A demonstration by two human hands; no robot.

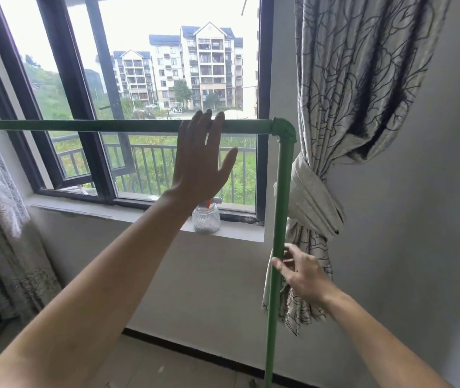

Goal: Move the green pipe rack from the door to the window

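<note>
Now rack (128, 126) stands before window (150, 79): placement step. Left hand (199, 161) open on top bar; right hand (301, 273) loose beside upright. Next: release, check footing.

A white, flat window sill (150, 217) runs along the bottom of the dark-framed window, ending at a square corner on the right. Toward its right end stands a clear ribbed glass jar (206, 219), upright, with an orange and white fitting at its top; the top is partly hidden behind a forearm. The jar sits near the front edge of the sill. To its left the sill's surface shows bare.

Below, a pale tiled floor (167, 368) meets the white wall at a dark skirting strip. The upright green pipe of the rack (275, 303) reaches down to the floor at the near right, its foot cut off by the picture's edge.
</note>
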